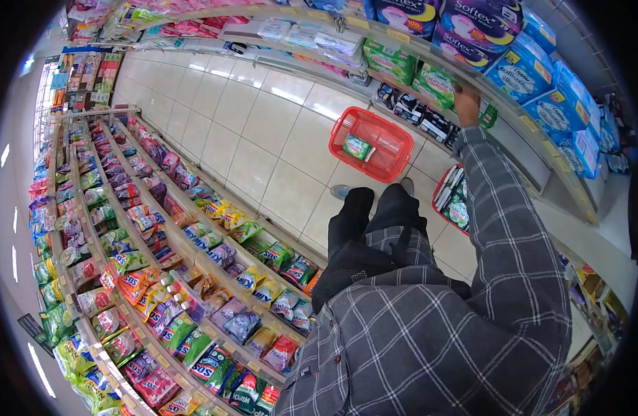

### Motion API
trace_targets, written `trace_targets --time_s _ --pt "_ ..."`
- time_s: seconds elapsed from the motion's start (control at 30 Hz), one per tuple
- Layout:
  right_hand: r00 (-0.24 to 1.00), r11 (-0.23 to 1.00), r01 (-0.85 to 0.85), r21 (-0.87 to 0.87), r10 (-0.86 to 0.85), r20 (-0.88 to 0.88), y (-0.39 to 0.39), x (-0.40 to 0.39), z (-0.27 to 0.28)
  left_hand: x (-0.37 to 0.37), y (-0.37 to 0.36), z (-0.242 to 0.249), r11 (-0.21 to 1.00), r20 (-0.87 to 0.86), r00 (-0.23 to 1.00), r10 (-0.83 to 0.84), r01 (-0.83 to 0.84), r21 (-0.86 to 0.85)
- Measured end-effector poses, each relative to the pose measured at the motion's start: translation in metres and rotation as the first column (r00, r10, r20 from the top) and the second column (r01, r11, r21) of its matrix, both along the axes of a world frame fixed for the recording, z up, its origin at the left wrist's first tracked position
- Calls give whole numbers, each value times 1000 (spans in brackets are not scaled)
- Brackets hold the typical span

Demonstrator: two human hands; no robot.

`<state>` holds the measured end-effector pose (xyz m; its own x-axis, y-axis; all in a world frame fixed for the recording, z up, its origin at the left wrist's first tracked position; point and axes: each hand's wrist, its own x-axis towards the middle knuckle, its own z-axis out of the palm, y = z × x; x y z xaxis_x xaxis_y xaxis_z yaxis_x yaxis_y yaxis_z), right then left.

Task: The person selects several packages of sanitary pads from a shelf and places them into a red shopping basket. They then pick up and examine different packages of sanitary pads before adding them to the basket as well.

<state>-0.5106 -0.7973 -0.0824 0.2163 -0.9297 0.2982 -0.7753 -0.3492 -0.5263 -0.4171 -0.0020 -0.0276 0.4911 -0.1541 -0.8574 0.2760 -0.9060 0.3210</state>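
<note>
My right hand (466,105) reaches forward into the shelf on the right, its fingers at the right end of a green and white pack (435,84). The fingers are closed against that end and partly hidden. Beside the hand, on its right, is another green pack (487,114). A further green pack (388,62) sits to the left on the same shelf. On the floor ahead of my feet stands a red basket (341,125) holding a small green and white pack (358,147). My left hand is out of view.
A second red basket (440,182) with several packs stands by my right leg. Purple Softex packs (475,24) and blue packs (520,73) fill the shelf above. Dark packs (430,123) lie lower down. Tiered shelves of coloured pouches (215,364) run along the left of the tiled aisle (263,152).
</note>
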Motion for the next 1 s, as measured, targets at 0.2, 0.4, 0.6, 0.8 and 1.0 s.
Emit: trace_targets --time_s 0.2,0.4,0.6,0.8,1.0 --pt "995 994 -38 -98 47 89 72 -47 37 54 -55 21 999 41 999 34 -33 -25" --pt "905 887 -227 401 40 424 162 -48 147 144 -278 154 868 143 988 63 17 -496" --pt "798 766 -548 337 358 484 206 8 311 135 -435 245 455 58 969 -240 165 -875" --pt "472 726 -588 356 -50 880 256 44 310 144 -438 272 402 -134 956 -260 -19 -915" --pt "204 585 -714 385 -352 913 310 96 310 198 -394 276 382 -207 928 -311 -77 -921"
